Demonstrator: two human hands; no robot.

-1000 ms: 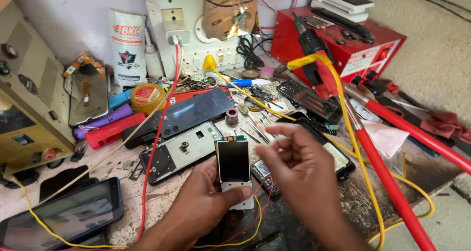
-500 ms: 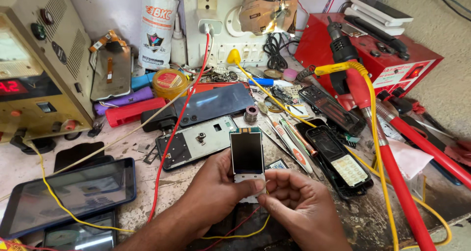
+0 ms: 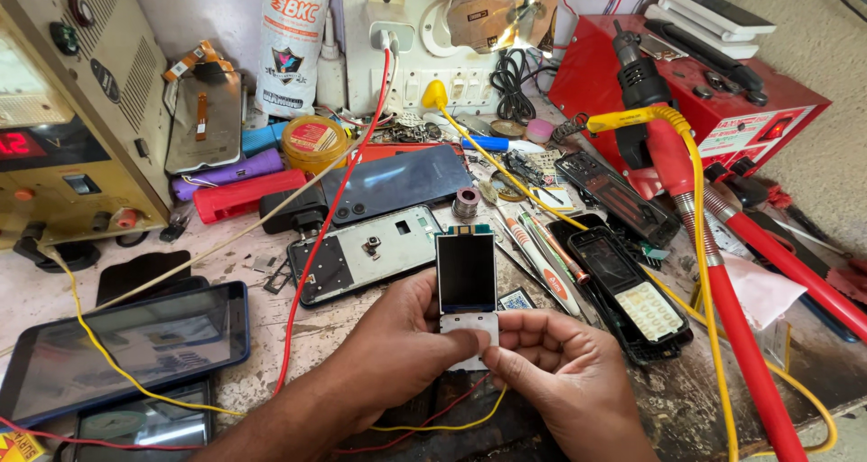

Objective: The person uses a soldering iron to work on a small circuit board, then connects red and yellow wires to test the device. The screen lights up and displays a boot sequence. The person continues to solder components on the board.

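Both hands pinch one bare phone board with its dark screen (image 3: pixel 466 286) above the bench: left hand (image 3: pixel 406 349) and right hand (image 3: pixel 555 372) fingers closed on its white bottom. Two black phone shells (image 3: pixel 632 290) lie just right.

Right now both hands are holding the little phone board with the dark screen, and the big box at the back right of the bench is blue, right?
Not quite. The left hand and right hand do hold the little phone board with the dark screen, but the big box at the back right is red, not blue. The head view shows it.
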